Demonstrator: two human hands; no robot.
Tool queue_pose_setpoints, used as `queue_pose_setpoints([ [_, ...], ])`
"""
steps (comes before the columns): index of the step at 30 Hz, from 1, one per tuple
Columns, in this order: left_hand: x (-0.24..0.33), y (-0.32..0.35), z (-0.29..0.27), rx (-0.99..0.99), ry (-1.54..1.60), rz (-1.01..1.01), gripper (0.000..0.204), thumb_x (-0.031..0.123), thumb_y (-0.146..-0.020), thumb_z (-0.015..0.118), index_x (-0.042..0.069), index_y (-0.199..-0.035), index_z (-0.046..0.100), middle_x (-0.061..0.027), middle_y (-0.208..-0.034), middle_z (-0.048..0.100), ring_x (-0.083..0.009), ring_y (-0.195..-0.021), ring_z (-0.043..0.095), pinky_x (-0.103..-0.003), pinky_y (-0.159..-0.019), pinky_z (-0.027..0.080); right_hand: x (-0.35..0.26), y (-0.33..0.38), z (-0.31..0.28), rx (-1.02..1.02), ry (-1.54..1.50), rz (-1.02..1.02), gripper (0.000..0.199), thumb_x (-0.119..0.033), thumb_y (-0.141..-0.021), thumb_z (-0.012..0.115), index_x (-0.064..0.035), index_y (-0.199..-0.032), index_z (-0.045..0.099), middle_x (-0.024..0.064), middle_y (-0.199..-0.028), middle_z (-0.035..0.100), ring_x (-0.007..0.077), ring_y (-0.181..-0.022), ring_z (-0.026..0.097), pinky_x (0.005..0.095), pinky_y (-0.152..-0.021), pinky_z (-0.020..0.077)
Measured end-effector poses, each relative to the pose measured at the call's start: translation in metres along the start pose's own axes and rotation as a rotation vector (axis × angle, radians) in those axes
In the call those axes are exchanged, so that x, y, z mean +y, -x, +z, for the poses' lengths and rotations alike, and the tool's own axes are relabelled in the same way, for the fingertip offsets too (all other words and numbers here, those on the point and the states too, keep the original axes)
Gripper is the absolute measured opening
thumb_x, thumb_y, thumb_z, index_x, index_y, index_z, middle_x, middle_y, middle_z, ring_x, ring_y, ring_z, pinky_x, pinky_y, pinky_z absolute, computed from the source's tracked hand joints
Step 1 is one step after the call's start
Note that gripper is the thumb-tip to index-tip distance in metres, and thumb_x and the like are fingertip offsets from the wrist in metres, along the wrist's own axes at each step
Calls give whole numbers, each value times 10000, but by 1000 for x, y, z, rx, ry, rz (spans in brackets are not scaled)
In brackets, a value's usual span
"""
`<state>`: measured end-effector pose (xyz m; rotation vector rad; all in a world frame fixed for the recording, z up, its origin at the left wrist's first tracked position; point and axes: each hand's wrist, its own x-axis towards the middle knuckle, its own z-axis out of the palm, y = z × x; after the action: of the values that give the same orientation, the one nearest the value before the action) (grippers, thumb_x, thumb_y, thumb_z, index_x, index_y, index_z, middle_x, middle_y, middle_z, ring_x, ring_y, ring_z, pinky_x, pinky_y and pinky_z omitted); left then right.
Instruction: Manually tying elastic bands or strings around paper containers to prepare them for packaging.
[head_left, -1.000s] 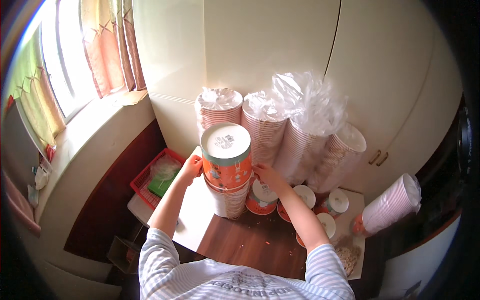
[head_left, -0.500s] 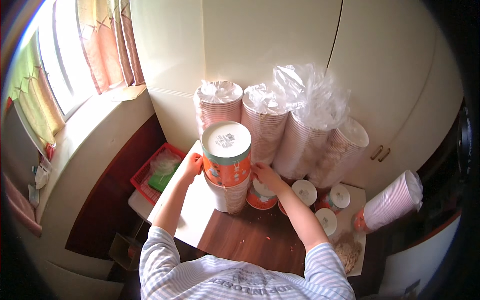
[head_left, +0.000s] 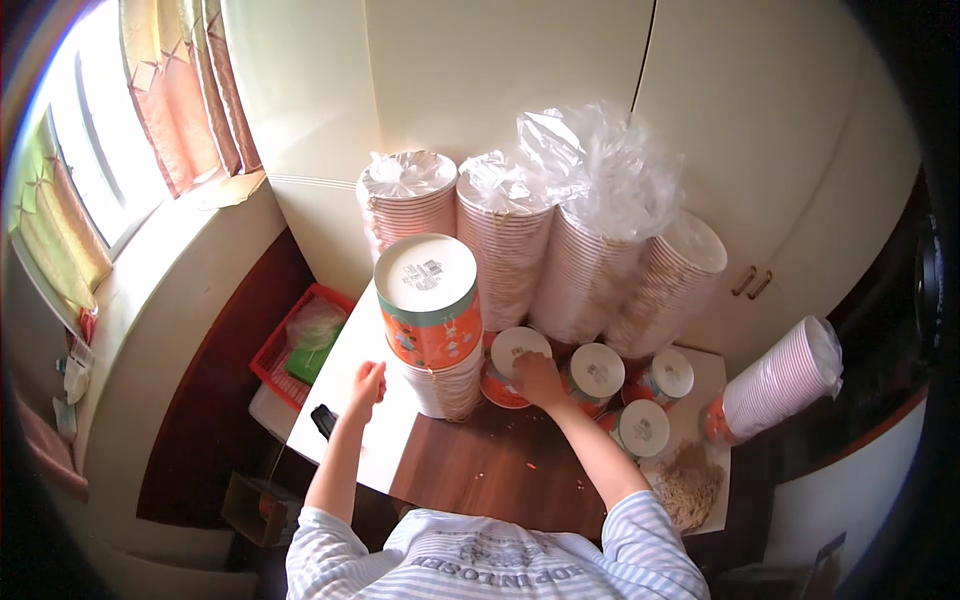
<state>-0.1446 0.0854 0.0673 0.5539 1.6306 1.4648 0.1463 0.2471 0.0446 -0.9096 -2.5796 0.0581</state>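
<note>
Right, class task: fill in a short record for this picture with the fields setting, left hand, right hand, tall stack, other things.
setting: white-and-wood table in a corner by a window
left hand: left hand open, beside the foot of the tall stack, holding nothing
right hand: right hand resting on an upturned orange cup
tall stack: stack of orange paper cups, upside down
other things: wrapped cup stacks at the wall; red basket on the left

Tall stack of orange-banded paper cups (head_left: 432, 320) upright on worktop; single white-lidded orange cup (head_left: 512, 362) upright, just right of it.
</note>
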Motion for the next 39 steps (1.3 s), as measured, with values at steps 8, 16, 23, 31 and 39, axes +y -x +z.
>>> queue_pose_setpoints([
  [8, -86, 62, 47, -278, -212, -91, 189, 251, -827, 559, 70, -783, 525, 14, -629, 494, -84, -568, 462, -222, -473, 369, -5, 40, 3, -4, 50, 29, 122, -111, -682, 546, -72, -797, 554, 80, -860, 531, 260, -880, 496, 385, -759, 362],
  [16, -79, 101, 58, -276, -482, 275, 279, 196, -783, 618, 35, -994, 530, -45, -805, 549, -89, -668, 479, -227, -592, 413, -13, 108, -66, -67, -1036, 542, 97, -88, -794, 538, -24, -864, 515, 58, -821, 531, 141, -761, 508, 290, -686, 410],
  [23, -35, 119, 89, -685, -147, -9, 374, 142, -825, 569, 23, -1155, 441, 6, -877, 551, -42, -747, 498, -181, -608, 425, 8, 156, -51, -10, -1985, 1098, 161, -211, -860, 462, -87, -941, 528, 21, -866, 580, 127, -745, 569, 270, -635, 466],
  [31, -36, 129, 109, -489, -386, 89, 315, 62, -801, 517, -10, -1101, 452, -59, -761, 578, -96, -625, 554, -239, -528, 465, 2, 197, -14, 111, -1810, 1215, 186, -224, -849, 486, -61, -924, 534, 46, -808, 559, 152, -760, 552, 287, -742, 460],
  [39, -55, 133, 114, -444, -714, 188, 417, 99, -720, 540, -36, -1102, 441, -158, -677, 580, -255, -577, 590, -321, -552, 475, -32, 202, -48, 221, -1413, 1089, 360, -289, -861, 467, -23, -1102, 492, 82, -1047, 549, 162, -954, 516, 286, -823, 407],
])
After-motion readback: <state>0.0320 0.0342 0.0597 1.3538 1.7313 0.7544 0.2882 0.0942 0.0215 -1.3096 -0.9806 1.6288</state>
